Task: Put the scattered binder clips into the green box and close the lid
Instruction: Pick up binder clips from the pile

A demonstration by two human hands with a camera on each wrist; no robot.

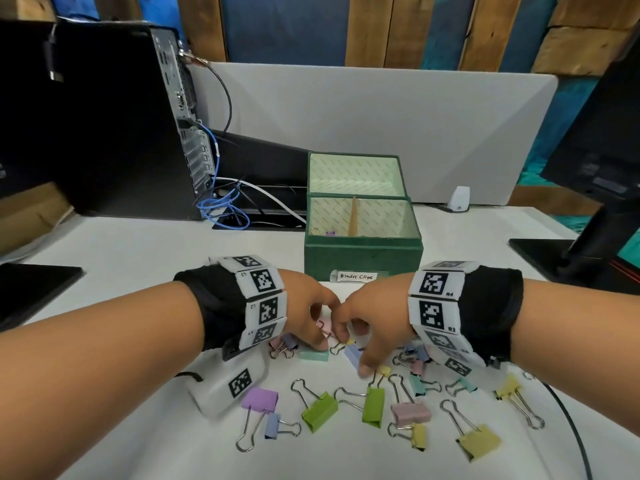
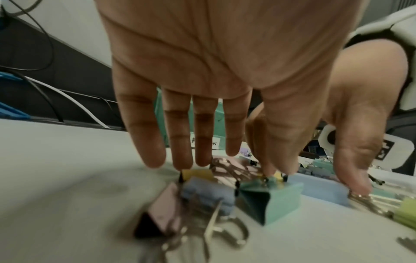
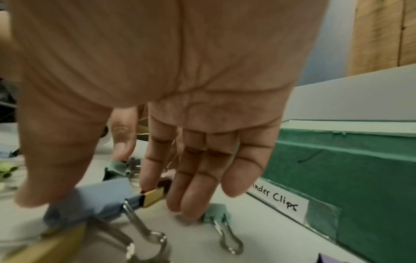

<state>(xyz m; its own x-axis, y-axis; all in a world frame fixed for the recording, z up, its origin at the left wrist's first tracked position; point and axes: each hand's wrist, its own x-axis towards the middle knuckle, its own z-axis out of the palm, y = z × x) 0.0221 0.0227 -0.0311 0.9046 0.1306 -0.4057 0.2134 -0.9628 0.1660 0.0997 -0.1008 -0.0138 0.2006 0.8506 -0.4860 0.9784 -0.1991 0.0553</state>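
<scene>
The green box [image 1: 362, 251], labelled "Binder Clips", stands with its lid [image 1: 356, 174] upright behind it. A small purple clip [image 1: 330, 233] lies in its left compartment. Several pastel binder clips [image 1: 372, 405] are scattered on the white table in front of it. Both hands reach down into the pile. My left hand [image 1: 322, 337] has straight fingers, and its thumb [image 2: 270, 165] touches a teal clip [image 2: 279, 197]. My right hand [image 1: 353, 351] also points its fingers down. Its thumb [image 3: 45, 178] rests on a blue clip [image 3: 105, 199], and its index fingertip touches a small yellow clip [image 3: 153, 195]. Neither hand lifts anything.
A black computer tower [image 1: 104, 116] with blue and white cables [image 1: 225, 202] stands at the back left. A monitor stand [image 1: 571, 258] is at the right and a black pad [image 1: 31, 289] at the left. A grey divider [image 1: 381, 116] rises behind the box. A black cable [image 1: 571, 427] runs along the near right.
</scene>
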